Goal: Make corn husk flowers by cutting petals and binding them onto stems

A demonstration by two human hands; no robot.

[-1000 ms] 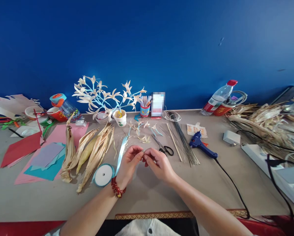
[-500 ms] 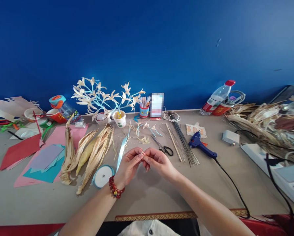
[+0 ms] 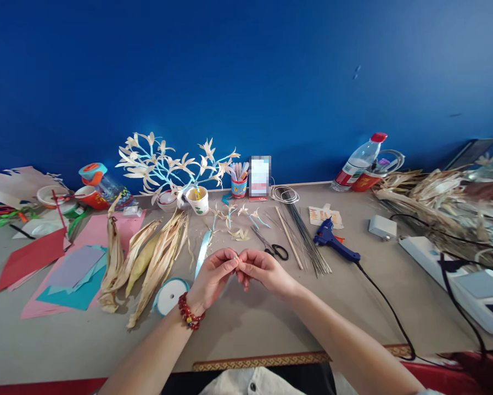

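My left hand (image 3: 216,276) and my right hand (image 3: 264,272) meet fingertip to fingertip above the table, both pinched closed. Something tiny and pale shows between them, too small to name. Left of my left hand lie a spool of light blue ribbon (image 3: 172,296) and its loose blue ribbon end (image 3: 203,253). Just beyond my hands are small husk flowers on blue stems (image 3: 230,215) and loose pale petals (image 3: 240,235). Black-handled scissors (image 3: 276,250) rest past my right hand.
Dried corn husks (image 3: 160,258) and coloured paper (image 3: 71,296) lie left. Potted husk-flower branches (image 3: 197,201) stand at the back. To the right are wires (image 3: 308,236), a blue glue gun (image 3: 335,241) with its cord, a power strip (image 3: 431,274) and a tilted bottle (image 3: 359,164).
The view has shifted slightly, so things on the table appear a little further left. My hands stay pinched together, with only a slight change in the fingers.
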